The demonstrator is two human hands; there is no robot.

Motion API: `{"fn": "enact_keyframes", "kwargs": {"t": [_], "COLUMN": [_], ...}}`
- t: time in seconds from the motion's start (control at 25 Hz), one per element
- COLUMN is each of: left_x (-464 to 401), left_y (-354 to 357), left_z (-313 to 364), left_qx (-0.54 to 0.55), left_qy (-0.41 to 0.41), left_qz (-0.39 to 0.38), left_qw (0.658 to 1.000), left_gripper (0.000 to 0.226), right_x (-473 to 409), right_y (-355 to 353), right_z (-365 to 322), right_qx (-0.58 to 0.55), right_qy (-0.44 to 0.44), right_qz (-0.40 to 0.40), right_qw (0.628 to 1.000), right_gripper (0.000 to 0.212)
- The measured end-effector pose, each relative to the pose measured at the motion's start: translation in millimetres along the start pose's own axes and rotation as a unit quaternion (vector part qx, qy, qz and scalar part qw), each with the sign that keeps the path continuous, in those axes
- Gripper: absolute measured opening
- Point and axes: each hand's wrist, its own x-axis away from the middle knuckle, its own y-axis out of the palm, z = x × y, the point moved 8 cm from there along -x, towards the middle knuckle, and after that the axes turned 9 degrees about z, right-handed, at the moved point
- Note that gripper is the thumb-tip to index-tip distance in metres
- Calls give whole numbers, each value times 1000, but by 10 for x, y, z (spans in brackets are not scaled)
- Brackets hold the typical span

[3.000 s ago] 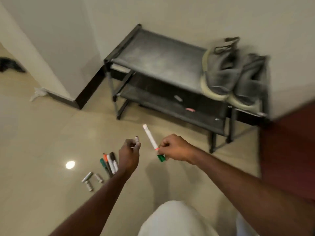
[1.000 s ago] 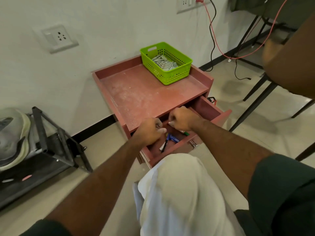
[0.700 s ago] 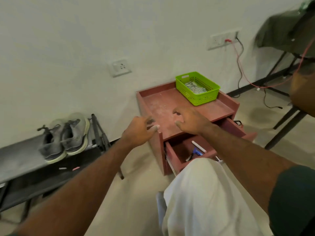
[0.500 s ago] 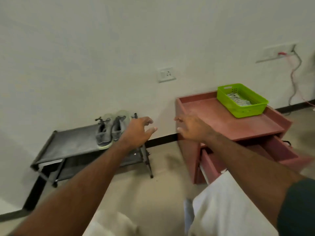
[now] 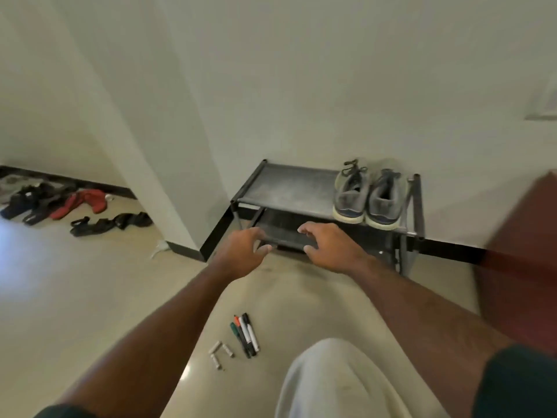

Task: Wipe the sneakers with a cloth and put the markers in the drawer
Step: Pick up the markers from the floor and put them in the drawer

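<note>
Three markers (image 5: 245, 333) with green, orange and black caps lie side by side on the beige floor, between my forearms. Both hands hover in the air above and beyond them, fingers spread, holding nothing: my left hand (image 5: 241, 251) and my right hand (image 5: 330, 247). A pair of grey sneakers (image 5: 369, 196) with pale soles stands on the right end of the top shelf of a black shoe rack (image 5: 289, 188) against the wall. The red drawer cabinet (image 5: 524, 254) shows as a blur at the right edge; its drawer is out of view.
Three small grey batteries (image 5: 220, 354) lie just left of the markers. A wall corner (image 5: 168, 206) juts out left of the rack. Dark and red clothes (image 5: 72, 203) lie on the floor far left. My white-trousered knee (image 5: 337, 378) fills the bottom centre.
My view has swung left from the open drawer to the shoe rack and floor. The marker and the cap I held earlier are gone from my hands, which now are apart and empty.
</note>
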Motion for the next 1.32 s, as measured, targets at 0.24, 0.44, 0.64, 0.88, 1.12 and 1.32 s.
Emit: {"fn": "enact_keyframes", "kwargs": {"t": [0.24,0.44,0.64,0.88,1.12,1.32], "left_x": [266,555,912,1614,2036,2063], "left_y": [587,1402,2252,2673,2910,3080], "left_z": [-1610,-2487,-2988,-3523,-3841,-3806], "left_qx": [-74,-95,-24,75,112,106], "left_qy": [-121,-190,-292,-485,-602,-624], "left_qz": [-68,-142,-125,-18,53,47], "left_qw": [988,967,948,871,789,773], "left_gripper": [45,51,48,29,33,25], "right_x": [-473,-277,-123,-49,-46,109], "right_y": [1623,2879,3668,4415,5016,5237], "right_z": [-349,-187,79,211,195,192], "right_qx": [9,31,14,49,83,115], "right_qy": [-25,-46,-43,-42,19,12], "right_qz": [-118,-255,-316,-359,-319,-293], "right_qw": [993,965,948,931,944,949], "right_gripper": [45,47,39,29,18,31]}}
